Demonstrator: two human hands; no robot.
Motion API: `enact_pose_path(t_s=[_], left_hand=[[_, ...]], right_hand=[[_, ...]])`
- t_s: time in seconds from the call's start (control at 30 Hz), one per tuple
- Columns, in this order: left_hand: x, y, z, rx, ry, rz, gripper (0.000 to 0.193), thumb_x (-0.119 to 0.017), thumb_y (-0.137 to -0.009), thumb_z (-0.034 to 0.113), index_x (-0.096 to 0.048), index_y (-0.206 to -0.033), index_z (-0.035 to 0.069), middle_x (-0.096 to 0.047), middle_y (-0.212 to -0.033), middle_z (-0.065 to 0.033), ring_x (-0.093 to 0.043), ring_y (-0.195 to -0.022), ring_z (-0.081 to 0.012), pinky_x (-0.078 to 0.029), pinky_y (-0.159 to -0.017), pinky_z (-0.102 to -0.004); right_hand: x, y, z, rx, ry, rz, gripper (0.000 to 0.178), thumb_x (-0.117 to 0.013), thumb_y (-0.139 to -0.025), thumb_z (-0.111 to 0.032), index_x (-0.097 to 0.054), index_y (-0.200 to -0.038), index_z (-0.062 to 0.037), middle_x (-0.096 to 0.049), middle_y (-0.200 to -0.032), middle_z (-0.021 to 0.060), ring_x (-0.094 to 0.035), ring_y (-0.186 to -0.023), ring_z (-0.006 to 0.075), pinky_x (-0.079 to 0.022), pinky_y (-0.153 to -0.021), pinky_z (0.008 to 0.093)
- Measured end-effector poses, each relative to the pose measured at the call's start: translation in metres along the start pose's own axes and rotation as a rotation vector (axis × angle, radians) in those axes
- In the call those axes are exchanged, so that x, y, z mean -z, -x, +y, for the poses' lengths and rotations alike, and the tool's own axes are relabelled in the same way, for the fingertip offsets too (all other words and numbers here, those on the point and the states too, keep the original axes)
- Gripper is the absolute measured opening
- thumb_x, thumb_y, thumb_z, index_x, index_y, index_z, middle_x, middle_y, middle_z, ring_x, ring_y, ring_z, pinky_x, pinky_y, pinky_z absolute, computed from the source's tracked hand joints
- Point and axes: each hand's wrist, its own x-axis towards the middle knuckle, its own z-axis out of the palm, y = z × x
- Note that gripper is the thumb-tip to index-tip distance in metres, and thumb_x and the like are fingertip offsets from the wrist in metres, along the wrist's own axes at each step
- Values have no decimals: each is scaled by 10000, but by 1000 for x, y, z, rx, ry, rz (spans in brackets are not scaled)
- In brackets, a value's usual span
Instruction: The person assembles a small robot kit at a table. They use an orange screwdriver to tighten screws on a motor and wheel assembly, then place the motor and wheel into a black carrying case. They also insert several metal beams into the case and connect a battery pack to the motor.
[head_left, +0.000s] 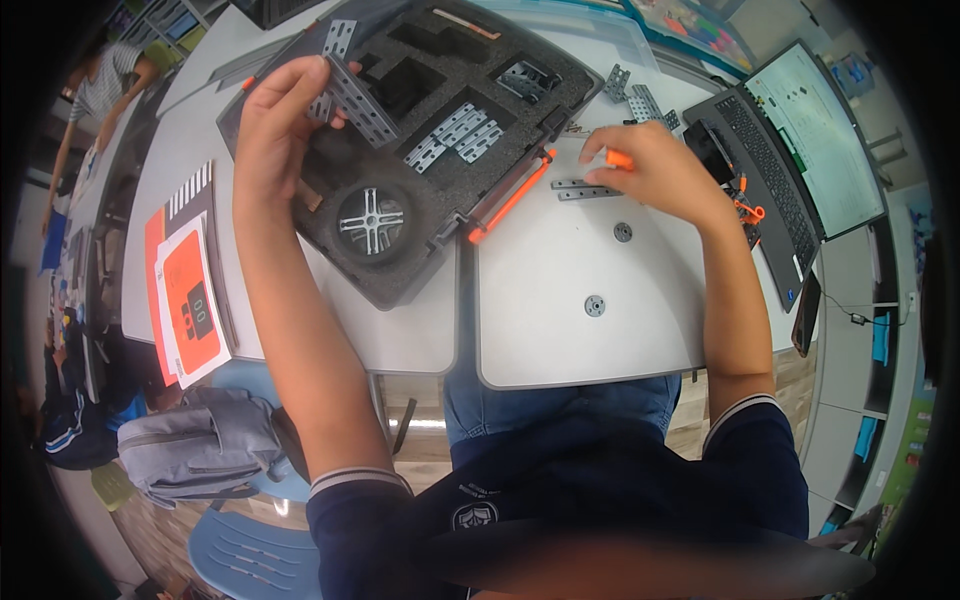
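Note:
My left hand [280,112] is raised over the left part of a dark case [400,285] with a foam insert. Its fingers and thumb pinch a grey perforated metal channel [366,108], tilted above the foam. On the right, my right hand [662,172] is curled around a small orange piece [619,160]; most of that piece is hidden by the fingers. Just under those fingertips a perforated metal strip [582,191] lies on the white table. Two small grey round hubs [623,232] rest nearer to me.
The foam holds a black wheel [371,222] and perforated plates [455,136]. An orange latch bar [512,196] runs along the case's edge. More metal brackets [650,104] lie at the back, beside an open laptop [810,130]. Booklets [196,300] sit at the left.

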Motion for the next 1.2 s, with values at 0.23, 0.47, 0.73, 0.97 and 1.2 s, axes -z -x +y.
enact_pose_path(t_s=[0.23, 0.47, 0.73, 0.97, 1.2], left_hand=[[-1, 0, 0, 35, -55, -5, 246, -653, -990, 232, -695, -1087, 10, -731, -1079, -124, -623, -810, -121, -491, -712, -272], [5, -1, -1, 32, -103, 5, 290, -606, -1023, 256, -673, -1143, 0, -715, -1128, -143, -607, -827, -116, -489, -728, -273], [6, 0, 1, 65, -87, 89, 264, -681, -976, 240, -698, -1083, 0, -722, -1088, -144, -599, -827, -142, -469, -741, -288], [6, -2, -1, 79, -108, 82, 257, -663, -985, 228, -692, -1077, -10, -719, -1080, -151, -601, -824, -146, -473, -740, -290], [5, -1, -1, 91, -124, 92, 246, -671, -980, 234, -699, -1055, 1, -728, -1055, -131, -613, -824, -136, -477, -724, -286]], right_hand=[[19, 7, -4, 1, -140, 78, 219, -757, -867, -206, -712, -984, -26, -589, -652, 85, -572, -574, 175, -461, -538, 326], [0, 17, 25, -37, -166, 63, 299, -691, -943, -288, -705, -1042, -6, -602, -682, 92, -590, -619, 176, -475, -590, 325], [-1, 22, 54, -71, -280, 8, 354, -613, -1008, -341, -719, -1159, -39, -652, -791, 38, -602, -786, 138, -476, -810, 312], [12, 19, 46, -169, -519, 63, 177, -773, -880, -221, -674, -868, -76, -632, -771, -36, -581, -751, 39, -445, -692, 216], [6, 15, 45, -88, -672, 116, 160, -792, -866, -191, -681, -866, -76, -668, -783, -12, -600, -735, 46, -443, -666, 197]])
